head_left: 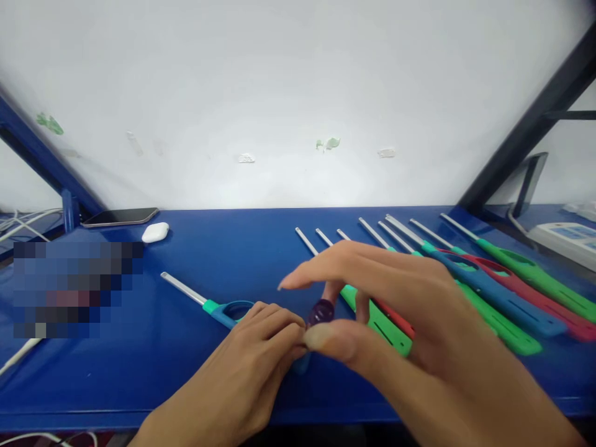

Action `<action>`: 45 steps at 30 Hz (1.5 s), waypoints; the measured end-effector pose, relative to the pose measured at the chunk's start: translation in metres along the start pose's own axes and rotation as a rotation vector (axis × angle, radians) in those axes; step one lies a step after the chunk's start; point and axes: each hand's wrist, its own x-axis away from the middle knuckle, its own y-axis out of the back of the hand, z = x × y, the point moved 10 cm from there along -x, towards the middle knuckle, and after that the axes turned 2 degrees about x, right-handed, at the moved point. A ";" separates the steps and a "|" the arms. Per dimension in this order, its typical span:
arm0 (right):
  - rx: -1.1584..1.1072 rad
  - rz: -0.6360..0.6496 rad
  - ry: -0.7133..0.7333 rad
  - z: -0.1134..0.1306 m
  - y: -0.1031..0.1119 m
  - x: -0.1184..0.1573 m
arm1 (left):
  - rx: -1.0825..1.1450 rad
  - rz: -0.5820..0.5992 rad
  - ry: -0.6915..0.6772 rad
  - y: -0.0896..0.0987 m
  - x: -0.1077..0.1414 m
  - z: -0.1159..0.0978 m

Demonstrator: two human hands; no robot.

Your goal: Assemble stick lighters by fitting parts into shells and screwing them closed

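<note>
My left hand (263, 354) is closed over the handle of a blue long-necked lighter (226, 313), which lies on the bench. Its metal tube points up and to the left, and a green collar joins tube and handle. My right hand (400, 310) comes in from the right, its thumb and a finger on a small dark purple round piece (321, 312) beside my left fingertips. The index finger is raised off it. What that piece belongs to is hidden.
Several lighters, including a green one (535, 270) and a red one (503, 279), lie in a slanted row at right. A white earbud case (155, 233) and a phone (121, 216) sit at the back left of the blue bench (223, 248). A blurred-out object lies at left.
</note>
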 end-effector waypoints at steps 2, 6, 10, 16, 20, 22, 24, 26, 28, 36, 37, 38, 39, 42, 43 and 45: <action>-0.061 0.010 -0.012 -0.002 0.001 0.001 | -0.018 -0.035 -0.025 0.003 0.001 -0.002; -0.191 -0.037 -0.062 -0.006 0.002 0.001 | -0.077 -0.033 -0.062 0.000 0.003 -0.004; -0.045 -0.182 -0.067 -0.004 0.009 0.001 | -0.114 -0.034 -0.083 0.000 0.005 -0.006; -0.120 0.055 -0.066 -0.007 -0.006 0.004 | -0.022 -0.019 -0.061 0.000 0.001 -0.004; -0.231 0.134 -0.056 -0.009 -0.009 0.005 | -0.037 -0.039 -0.059 0.001 0.002 -0.002; -0.213 0.082 -0.067 -0.010 -0.006 0.002 | -0.023 -0.005 -0.030 -0.003 0.003 0.002; -0.114 0.010 -0.058 -0.008 -0.002 0.000 | -0.011 0.028 -0.009 -0.006 0.003 0.004; 0.022 -0.047 -0.055 -0.005 0.000 0.000 | -0.025 0.036 -0.014 -0.006 0.003 0.004; 0.083 -0.037 -0.064 -0.004 -0.002 0.002 | -0.035 0.028 -0.031 -0.005 0.003 0.002; -0.185 0.180 -0.073 -0.009 -0.010 0.010 | -0.034 -0.020 -0.007 -0.002 0.005 0.003; -0.196 0.174 -0.072 -0.009 -0.010 0.009 | -0.050 -0.015 0.002 -0.002 0.006 0.003; -0.184 0.151 -0.080 -0.011 -0.009 0.007 | -0.062 -0.003 0.016 -0.003 0.006 0.004; -0.154 0.110 -0.085 -0.012 -0.007 0.005 | -0.074 0.014 0.036 -0.004 0.007 0.005; -0.035 -0.001 -0.071 -0.010 -0.003 0.001 | -0.123 0.062 0.078 -0.006 0.009 0.008; -0.005 -0.021 -0.061 -0.009 -0.003 0.000 | -0.135 0.079 0.088 -0.007 0.010 0.010; 0.037 -0.046 -0.053 -0.008 -0.004 -0.001 | -0.150 0.098 0.077 -0.008 0.011 0.013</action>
